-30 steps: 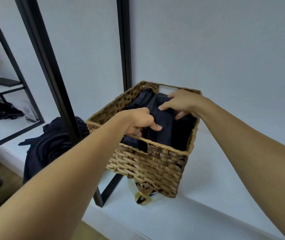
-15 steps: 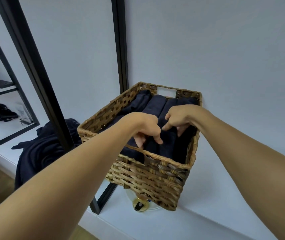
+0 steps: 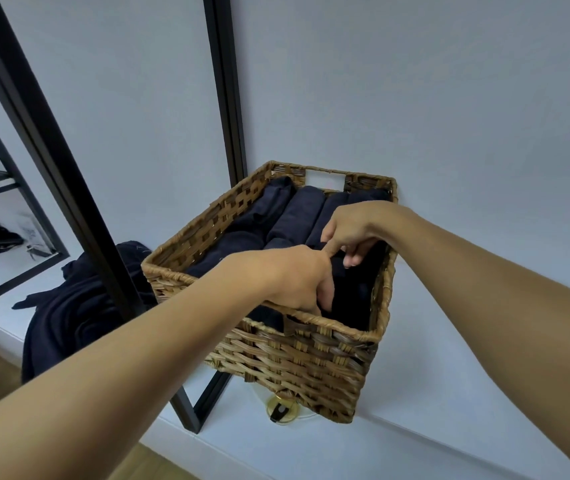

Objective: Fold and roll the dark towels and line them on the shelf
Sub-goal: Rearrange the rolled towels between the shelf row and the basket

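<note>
Since a second ago your left hand (image 3: 294, 278) and right hand (image 3: 352, 230) have slid to the near right corner of the basket (image 3: 294, 355). Three rolled towels (image 3: 297, 216) lie bare behind them.

Left fingers (image 3: 321, 299) dig down beside the last roll (image 3: 340, 275); I cannot tell whether they grip. Right fingers (image 3: 352, 259) curl onto it. Likely seating it.

Basket on white shelf (image 3: 449, 375), grey wall behind. Loose dark pile (image 3: 79, 306) to the left, past the black frame (image 3: 68, 168).

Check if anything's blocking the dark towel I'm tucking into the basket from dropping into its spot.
Nothing visible does. Your left hand and right hand are both on the dark towel in the near right corner of the basket. The rolled towels lie beside it, to its left. Below it is too dark to see.
</note>
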Demonstrator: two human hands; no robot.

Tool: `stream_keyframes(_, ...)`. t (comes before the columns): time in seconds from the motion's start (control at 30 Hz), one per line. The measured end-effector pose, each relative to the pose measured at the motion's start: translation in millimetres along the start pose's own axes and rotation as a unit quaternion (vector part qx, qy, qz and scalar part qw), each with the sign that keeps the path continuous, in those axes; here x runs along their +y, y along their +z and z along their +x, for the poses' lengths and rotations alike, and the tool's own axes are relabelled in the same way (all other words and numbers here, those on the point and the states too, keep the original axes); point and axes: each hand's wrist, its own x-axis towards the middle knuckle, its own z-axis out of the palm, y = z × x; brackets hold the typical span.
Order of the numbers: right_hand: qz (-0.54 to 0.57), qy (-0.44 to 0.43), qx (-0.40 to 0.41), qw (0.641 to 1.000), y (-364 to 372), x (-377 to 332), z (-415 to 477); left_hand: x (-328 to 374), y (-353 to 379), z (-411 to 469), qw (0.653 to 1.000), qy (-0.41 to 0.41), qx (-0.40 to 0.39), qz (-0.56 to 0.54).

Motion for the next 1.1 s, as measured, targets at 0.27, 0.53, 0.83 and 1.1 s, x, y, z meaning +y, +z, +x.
stream_keyframes(0.27,-0.012,0.018,0.04,0.999,18,-5,20,-12,3,3,0.998,-0.01,-0.036,-0.058)
stream_keyframes(0.53,0.172,-0.026,0.027,0.984,14,12,13,14,10,18,0.993,0.051,-0.055,0.094)
stream_keyframes(0.83,0.013,-0.062,0.104,0.993,24,3,6,-13,6,9,0.998,0.023,-0.035,0.046)
stream_keyframes(1.1,0.032,-0.132,0.091,0.987,22,4,5,-27,3,-20,0.983,0.004,0.094,-0.156)
